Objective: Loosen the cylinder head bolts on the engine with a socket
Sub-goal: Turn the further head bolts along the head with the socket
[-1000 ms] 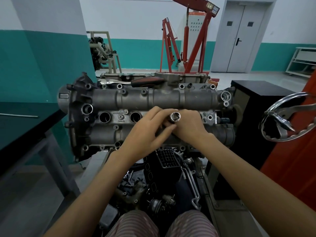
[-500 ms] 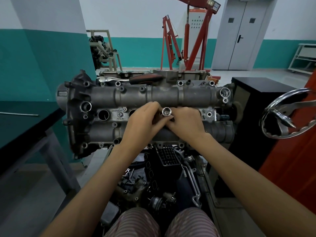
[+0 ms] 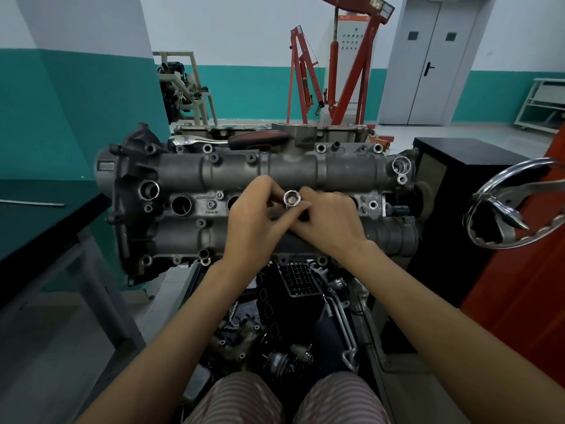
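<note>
The grey engine cylinder head point(image 3: 189, 174) lies across the middle of the view. A shiny socket point(image 3: 292, 198) stands over its centre valley, open end facing me. My left hand point(image 3: 256, 218) and my right hand point(image 3: 328, 221) meet around it, fingertips pinching the socket from both sides. What the socket sits on is hidden by my fingers. A ratchet with a red-black handle point(image 3: 256, 139) rests on the far top edge of the head. Bolts point(image 3: 211, 205) show along the head.
A dark bench point(image 3: 46, 228) stands at the left and a black cabinet point(image 3: 452, 185) at the right. A chrome hand wheel point(image 3: 513, 206) juts in at the right. A red engine hoist point(image 3: 336, 71) stands behind. Engine parts point(image 3: 293, 316) lie below my arms.
Both hands have shifted slightly up and left along the head with the socket between them. The grip on the socket looks the same.
</note>
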